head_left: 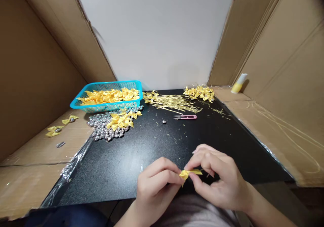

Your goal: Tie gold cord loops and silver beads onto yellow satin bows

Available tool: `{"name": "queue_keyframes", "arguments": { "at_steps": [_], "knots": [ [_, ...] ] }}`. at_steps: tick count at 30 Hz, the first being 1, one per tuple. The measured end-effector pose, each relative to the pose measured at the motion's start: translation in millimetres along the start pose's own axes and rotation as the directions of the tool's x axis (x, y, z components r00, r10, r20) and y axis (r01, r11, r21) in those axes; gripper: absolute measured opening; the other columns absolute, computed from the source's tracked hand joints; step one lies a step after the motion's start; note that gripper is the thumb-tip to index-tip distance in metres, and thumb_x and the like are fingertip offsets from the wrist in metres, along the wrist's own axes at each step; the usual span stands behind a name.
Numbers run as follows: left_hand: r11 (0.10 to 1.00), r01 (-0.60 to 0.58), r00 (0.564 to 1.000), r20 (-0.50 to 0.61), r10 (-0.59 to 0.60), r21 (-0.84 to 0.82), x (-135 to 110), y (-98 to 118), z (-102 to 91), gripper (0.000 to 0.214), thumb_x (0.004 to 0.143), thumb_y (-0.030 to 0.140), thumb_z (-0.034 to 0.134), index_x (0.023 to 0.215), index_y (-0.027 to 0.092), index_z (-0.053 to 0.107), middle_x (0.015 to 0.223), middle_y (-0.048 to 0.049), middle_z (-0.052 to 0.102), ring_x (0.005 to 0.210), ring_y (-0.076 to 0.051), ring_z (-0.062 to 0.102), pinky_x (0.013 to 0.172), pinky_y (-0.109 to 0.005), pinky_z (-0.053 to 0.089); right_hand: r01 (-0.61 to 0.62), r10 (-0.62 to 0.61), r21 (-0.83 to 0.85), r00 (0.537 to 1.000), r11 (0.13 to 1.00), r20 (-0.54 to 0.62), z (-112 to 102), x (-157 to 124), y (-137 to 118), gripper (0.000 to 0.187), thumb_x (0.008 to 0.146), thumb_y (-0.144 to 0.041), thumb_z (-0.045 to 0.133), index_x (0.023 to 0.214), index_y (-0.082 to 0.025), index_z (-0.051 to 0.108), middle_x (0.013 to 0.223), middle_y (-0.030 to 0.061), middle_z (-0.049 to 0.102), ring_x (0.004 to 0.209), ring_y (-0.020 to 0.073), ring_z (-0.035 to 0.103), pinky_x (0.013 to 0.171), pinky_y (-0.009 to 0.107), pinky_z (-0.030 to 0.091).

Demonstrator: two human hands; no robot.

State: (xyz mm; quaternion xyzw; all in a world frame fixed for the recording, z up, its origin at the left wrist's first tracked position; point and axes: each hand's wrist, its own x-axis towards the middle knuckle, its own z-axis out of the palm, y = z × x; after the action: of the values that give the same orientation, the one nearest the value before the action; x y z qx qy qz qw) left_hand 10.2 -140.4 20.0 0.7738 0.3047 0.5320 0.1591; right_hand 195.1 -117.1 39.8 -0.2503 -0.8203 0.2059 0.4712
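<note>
A small yellow ribbon bow is pinched between both hands just above the near edge of the black mat. My left hand grips its left side with thumb and forefinger. My right hand is curled around its right side, fingers closed on the ribbon. Whether a wire or bead is in my fingers is hidden.
A turquoise basket of yellow bows stands at the back left. A heap of silver beads with loose bows lies before it. Gold wires, pink snips, finished bows, a glue bottle, cardboard walls around.
</note>
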Motion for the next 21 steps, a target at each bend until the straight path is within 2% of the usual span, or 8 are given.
{"name": "queue_keyframes", "arguments": {
  "at_steps": [3, 7, 10, 13, 17, 19, 21],
  "knots": [
    [0.999, -0.029, 1.000, 0.008, 0.028, 0.042, 0, -1, 1.0, 0.019, 0.076, -0.003, 0.065, 0.073, 0.015, 0.059, 0.073, -0.0014, 0.062, 0.066, -0.010, 0.059, 0.058, -0.019, 0.048, 0.028, -0.025, -0.093, 0.999, 0.995, 0.036, -1, 2, -1, 0.034, 0.074, 0.000, 0.055, 0.068, -0.022, 0.029, 0.065, -0.0038, 0.062, 0.057, 0.0100, 0.052, 0.069, 0.031, 0.045],
    [0.995, -0.025, 0.997, 0.070, 0.018, 0.092, 0, -5, 3.5, 0.017, 0.078, -0.001, 0.063, 0.074, 0.015, 0.059, 0.073, -0.0015, 0.062, 0.065, -0.010, 0.058, 0.058, -0.019, 0.047, 0.081, -0.036, -0.253, 0.983, 0.964, 0.178, 0, 3, -1, 0.026, 0.074, 0.001, 0.049, 0.068, -0.020, 0.036, 0.060, -0.0042, 0.055, 0.054, 0.0098, 0.048, 0.064, 0.029, 0.041],
    [0.992, -0.027, 0.995, 0.103, 0.014, 0.120, -2, -8, 4.8, 0.016, 0.079, -0.001, 0.062, 0.075, 0.015, 0.060, 0.073, -0.0021, 0.062, 0.066, -0.011, 0.057, 0.058, -0.020, 0.047, 0.046, 0.009, -0.319, 0.985, 0.947, 0.170, 4, 3, -1, 0.023, 0.072, -0.001, 0.049, 0.065, -0.020, 0.037, 0.057, -0.0036, 0.051, 0.054, 0.0111, 0.046, 0.059, 0.027, 0.037],
    [0.989, -0.058, 0.995, 0.091, 0.046, 0.134, -5, -10, 4.6, 0.015, 0.079, -0.001, 0.062, 0.077, 0.014, 0.061, 0.074, -0.0029, 0.063, 0.067, -0.011, 0.057, 0.059, -0.021, 0.048, -0.096, 0.101, -0.259, 0.995, 0.961, 0.009, 11, 1, 1, 0.026, 0.069, -0.003, 0.052, 0.062, -0.020, 0.034, 0.055, -0.0047, 0.051, 0.052, 0.0103, 0.047, 0.053, 0.024, 0.034],
    [0.980, -0.132, 0.990, 0.069, 0.123, 0.150, -7, -9, 3.1, 0.015, 0.081, -0.001, 0.059, 0.080, 0.013, 0.061, 0.077, -0.0043, 0.064, 0.071, -0.013, 0.058, 0.061, -0.023, 0.049, -0.302, 0.290, -0.039, 0.938, 0.953, -0.189, 17, -4, 4, 0.033, 0.071, -0.007, 0.058, 0.064, -0.022, 0.030, 0.057, -0.0052, 0.054, 0.052, 0.0102, 0.053, 0.051, 0.022, 0.037],
    [0.973, -0.161, 0.986, 0.060, 0.153, 0.166, -7, -9, 2.5, 0.014, 0.082, 0.000, 0.057, 0.081, 0.013, 0.061, 0.077, -0.0048, 0.064, 0.072, -0.013, 0.058, 0.062, -0.024, 0.050, -0.341, 0.347, 0.062, 0.917, 0.938, -0.198, 16, -5, 5, 0.035, 0.074, -0.009, 0.059, 0.066, -0.023, 0.028, 0.061, -0.0046, 0.058, 0.054, 0.0106, 0.056, 0.053, 0.022, 0.039],
    [0.968, -0.182, 0.983, 0.053, 0.175, 0.173, -7, -8, 2.2, 0.012, 0.083, 0.002, 0.057, 0.082, 0.013, 0.062, 0.078, -0.0053, 0.064, 0.073, -0.014, 0.059, 0.062, -0.024, 0.051, -0.350, 0.362, 0.103, 0.920, 0.931, -0.147, 12, -5, 4, 0.036, 0.074, -0.008, 0.059, 0.067, -0.023, 0.027, 0.065, -0.0039, 0.063, 0.056, 0.0106, 0.058, 0.055, 0.022, 0.041]
  ]
}}
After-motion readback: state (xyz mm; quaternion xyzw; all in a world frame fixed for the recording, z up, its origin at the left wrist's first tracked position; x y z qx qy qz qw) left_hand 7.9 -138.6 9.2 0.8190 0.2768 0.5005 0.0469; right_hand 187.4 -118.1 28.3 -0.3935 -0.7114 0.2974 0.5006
